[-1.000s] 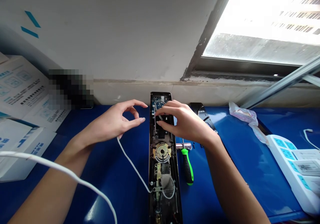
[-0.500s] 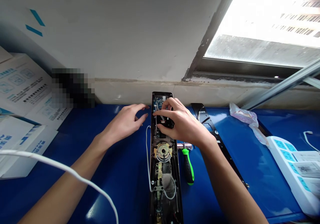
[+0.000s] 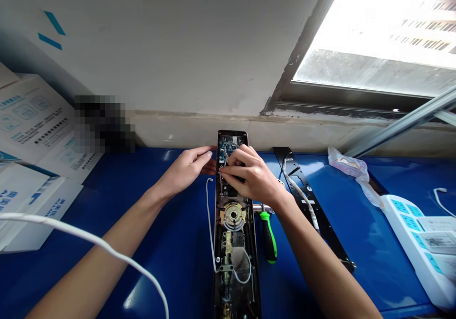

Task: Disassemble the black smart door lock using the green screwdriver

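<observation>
A long black housing [image 3: 233,248] lies lengthwise on the blue table, its inside facing up, with a circuit board [image 3: 225,143] at the far end and a round metal part [image 3: 233,215] near the middle. My right hand [image 3: 245,172] is over the board area, its thumb and index finger pinched together at the housing's left inner side; what is between them is too small to make out. Against the housing's left outer edge rests my left hand [image 3: 195,164], fingers extended and holding nothing. A thin white cable [image 3: 209,214] hangs out along the left side.
Right of the housing lie a green and black screwdriver [image 3: 268,238] and a black plate [image 3: 322,219] with a cable. Farther right are a plastic bag [image 3: 347,164] and a white power strip [image 3: 409,243]. White boxes [image 3: 35,119] stand left; a thick white cable [image 3: 89,237] crosses the lower left.
My left hand has moved right to the housing's edge. My right thumb and fingertips have drawn together over the board area. The thin cable's loose end has shifted slightly left.
</observation>
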### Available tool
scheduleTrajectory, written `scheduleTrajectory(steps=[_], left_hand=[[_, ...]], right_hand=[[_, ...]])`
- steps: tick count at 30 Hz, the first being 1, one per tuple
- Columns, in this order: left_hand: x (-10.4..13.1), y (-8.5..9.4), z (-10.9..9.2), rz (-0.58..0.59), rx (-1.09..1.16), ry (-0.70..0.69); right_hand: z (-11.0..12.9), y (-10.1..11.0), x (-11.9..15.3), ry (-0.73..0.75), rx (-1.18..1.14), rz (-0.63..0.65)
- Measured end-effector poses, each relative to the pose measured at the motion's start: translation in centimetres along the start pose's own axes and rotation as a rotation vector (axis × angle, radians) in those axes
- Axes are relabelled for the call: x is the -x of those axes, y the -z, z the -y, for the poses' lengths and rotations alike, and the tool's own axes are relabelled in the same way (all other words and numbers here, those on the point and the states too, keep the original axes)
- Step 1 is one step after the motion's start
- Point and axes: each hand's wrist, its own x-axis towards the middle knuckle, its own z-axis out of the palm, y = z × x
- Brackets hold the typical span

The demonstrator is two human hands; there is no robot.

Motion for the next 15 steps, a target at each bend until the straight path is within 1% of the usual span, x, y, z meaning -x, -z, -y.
scheduleTrajectory(steps=[4, 6, 8, 11, 13, 15], left_hand=[[0.0, 0.1, -0.1, -0.004, -0.007, 0.011], [0.0, 0.5, -0.2, -0.037, -0.022, 0.017], [-0.1, 0.9, -0.3, -0.124, -0.048, 0.027], [-0.2, 1.8, -0.2, -0.328, -0.120, 0.003], [-0.2, 2.2, -0.1, -0.448, -0.206, -0.067], [-0.2, 2.3, 0.0, -0.496, -0.308, -0.160]], right_hand=[[0.3, 0.2, 0.0, 0.046, -0.016, -0.033], [0.7, 0.3, -0.1, 0.066, -0.029, -0.044], [1.3, 0.4, -0.3, 0.088, -0.041, -0.034], [2.2, 0.1, -0.7, 0.111, -0.055, 0.025], [2.7, -0.2, -0.9, 0.096, -0.056, 0.072], [3.0, -0.3, -1.0, 0.065, -0.053, 0.103]])
